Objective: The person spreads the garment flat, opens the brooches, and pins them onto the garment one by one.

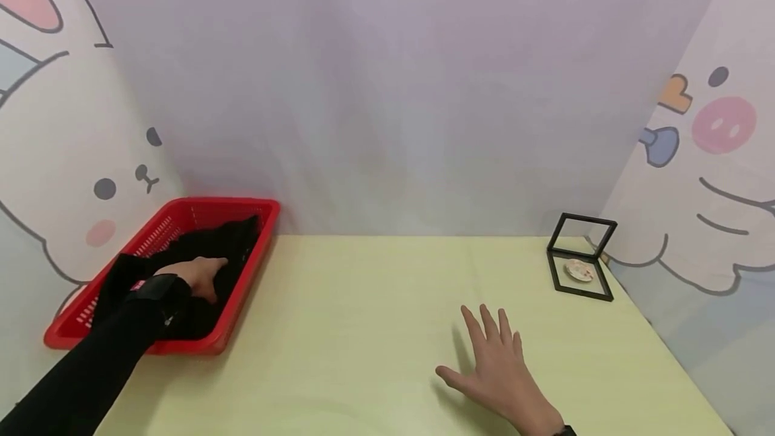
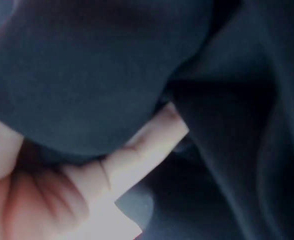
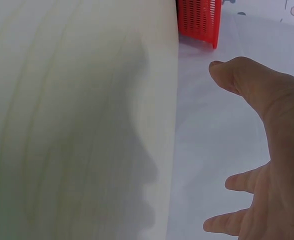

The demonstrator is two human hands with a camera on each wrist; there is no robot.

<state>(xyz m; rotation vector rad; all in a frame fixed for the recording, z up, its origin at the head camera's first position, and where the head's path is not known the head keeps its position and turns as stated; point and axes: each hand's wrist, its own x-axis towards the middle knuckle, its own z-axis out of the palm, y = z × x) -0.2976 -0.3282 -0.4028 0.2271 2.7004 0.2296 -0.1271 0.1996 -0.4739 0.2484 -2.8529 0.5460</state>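
Note:
In the head view, my left hand (image 1: 192,276) is down in the red basket (image 1: 253,274) at the left, on a heap of black cloth (image 1: 225,237). Close up in the left wrist view, the fingers (image 2: 142,145) of that hand reach into the folds, and a rounded bulge of the cloth (image 2: 87,75) is gathered against the palm. My right hand (image 1: 502,375) hovers at the front right of the table, its fingers spread and holding nothing; a shadow falls beside it. The right wrist view also shows this hand's thumb and fingers apart.
A black square frame with clear panels (image 1: 582,293) stands hinged open at the right back of the pale yellow table (image 1: 363,328). Inside it is a small round, patterned thing (image 1: 579,270). A plain curtain (image 1: 393,120) rises behind the table, with cartoon-printed sheets on both sides.

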